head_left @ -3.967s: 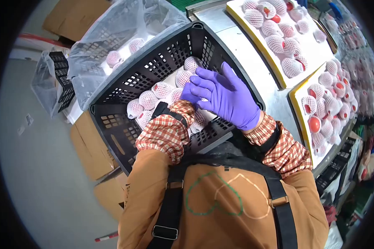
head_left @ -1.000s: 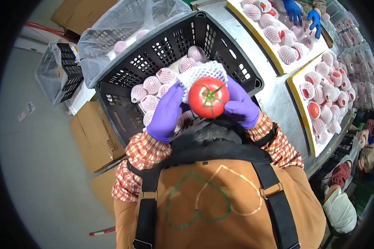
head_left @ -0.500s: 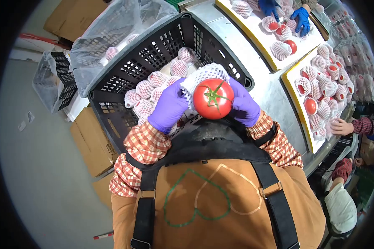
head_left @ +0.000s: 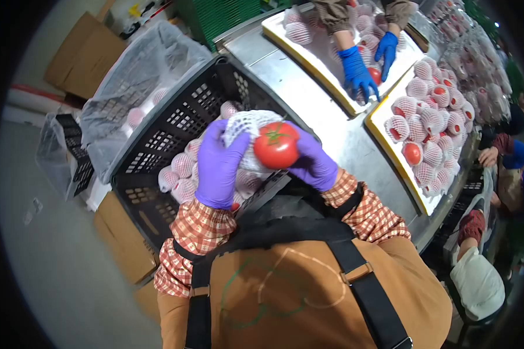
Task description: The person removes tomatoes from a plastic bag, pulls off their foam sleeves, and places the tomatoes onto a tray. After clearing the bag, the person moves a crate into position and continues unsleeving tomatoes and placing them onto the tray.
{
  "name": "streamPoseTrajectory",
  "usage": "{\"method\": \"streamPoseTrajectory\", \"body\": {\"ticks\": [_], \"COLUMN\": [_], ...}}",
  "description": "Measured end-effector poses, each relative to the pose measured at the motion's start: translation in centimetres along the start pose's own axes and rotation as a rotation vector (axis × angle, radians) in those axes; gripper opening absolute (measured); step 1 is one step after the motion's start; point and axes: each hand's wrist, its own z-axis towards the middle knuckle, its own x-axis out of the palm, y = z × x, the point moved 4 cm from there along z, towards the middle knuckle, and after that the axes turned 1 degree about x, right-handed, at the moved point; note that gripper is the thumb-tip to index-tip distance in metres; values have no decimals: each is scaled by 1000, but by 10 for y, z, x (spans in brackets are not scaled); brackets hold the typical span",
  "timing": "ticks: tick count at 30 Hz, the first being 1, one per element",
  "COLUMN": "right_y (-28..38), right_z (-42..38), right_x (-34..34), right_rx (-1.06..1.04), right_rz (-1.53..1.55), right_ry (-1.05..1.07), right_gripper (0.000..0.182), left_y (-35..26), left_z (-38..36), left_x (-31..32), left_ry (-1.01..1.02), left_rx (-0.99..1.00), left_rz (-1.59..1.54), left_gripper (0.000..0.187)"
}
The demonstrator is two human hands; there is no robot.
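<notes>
My left hand (head_left: 220, 166), in a purple glove, grips a white foam net sleeve (head_left: 249, 123) between thumb and fingers. The sleeve lies against the left side of a red tomato (head_left: 276, 146), whose green stem end faces up toward me. My right hand (head_left: 315, 163), gloved the same, holds the tomato from its right side, some fingers hidden behind it. Both hands are above the near part of a black plastic crate (head_left: 201, 87). Inside the crate sit several net-wrapped tomatoes (head_left: 182, 165), partly covered by my left hand.
Right of the crate is a metal table (head_left: 308, 99). On it stand a far white tray (head_left: 285, 43) and a nearer tray (head_left: 384, 136) with net-wrapped tomatoes. A co-worker's blue-gloved hand (head_left: 358, 72) reaches over the far tray. Cardboard boxes (head_left: 122, 235) stand at left.
My view has shifted. The sleeve has moved from behind the tomato to its left side, and my left hand has turned more upright. The co-worker's blue-gloved hands have come nearer over the far tray.
</notes>
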Motion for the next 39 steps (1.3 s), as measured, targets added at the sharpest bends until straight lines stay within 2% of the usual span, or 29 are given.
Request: {"method": "streamPoseTrajectory", "body": {"ticks": [3, 4, 6, 8, 10, 12, 13, 14, 15, 16, 17, 19, 20, 21, 23, 25, 27, 31, 33, 35, 37, 39], "right_y": [8, 13, 20, 31, 39, 50, 56, 64, 78, 92, 108, 137, 146, 153, 154, 143, 130, 92, 74, 63, 53, 46], "right_z": [16, 18, 25, 29, 29, 31, 32, 36, 37, 40, 36, 37, 34, 31, 29, 31, 31, 28, 21, 10, -2, -16], "right_x": [-1, 0, 3, 7, 2, -10, -27, -58, -87, -107, -103, -157, -173, -207, -235, -208, -186, -114, -87, -68, -53, -46], "right_rx": [-166, -204, -248, -407, -430, -444, -523, -549, -549, -541, -555, -684, -726, -729, -633, -509, -571, -496, -491, -475, -465, -469], "right_rz": [-285, -319, -356, -395, -422, -506, -582, -772, -961, -910, -1016, -1315, -1326, -1349, -1327, -1422, -1387, -1101, -1054, -1100, -1043, -1007], "right_ry": [-47, -71, -97, -54, -87, -203, -277, -438, -536, -604, -728, -797, -796, -795, -781, -807, -695, -484, -440, -425, -441, -448], "right_gripper": [80, 80, 80, 79, 78, 79, 76, 67, 59, 56, 56, 59, 57, 56, 55, 51, 46, 40, 40, 38, 37, 36], "left_y": [-22, -27, -48, -48, -41, -29, -8, 13, 22, 30, 40, 56, 70, 82, 118, 147, 162, 187, 191, 209, 223, 232], "left_z": [10, 11, 5, 5, 7, 9, 9, 8, 2, 0, -1, 4, 9, 13, 20, 18, 14, 10, 16, 26, 36, 46], "left_x": [14, 19, 39, 48, 58, 68, 71, 70, 68, 60, 47, 11, -10, -31, -77, -97, -94, -37, -10, 2, -4, -13], "left_ry": [-79, -66, 30, 145, 181, 159, 256, 336, 393, 450, 520, 459, 373, 358, 319, 351, 412, 539, 587, 673, 694, 673], "left_rx": [305, 309, 681, 749, 781, 748, 642, 531, 496, 532, 552, 423, 284, 268, -63, -78, -109, 129, 85, -102, -106, -229], "left_rz": [318, 312, 736, 844, 885, 820, 723, 634, 648, 758, 863, 864, 843, 844, 1086, 1121, 1145, 1200, 1172, 1344, 1324, 1262], "left_gripper": [33, 33, 29, 31, 32, 39, 42, 45, 43, 37, 33, 31, 30, 30, 34, 39, 44, 60, 64, 64, 65, 63]}}
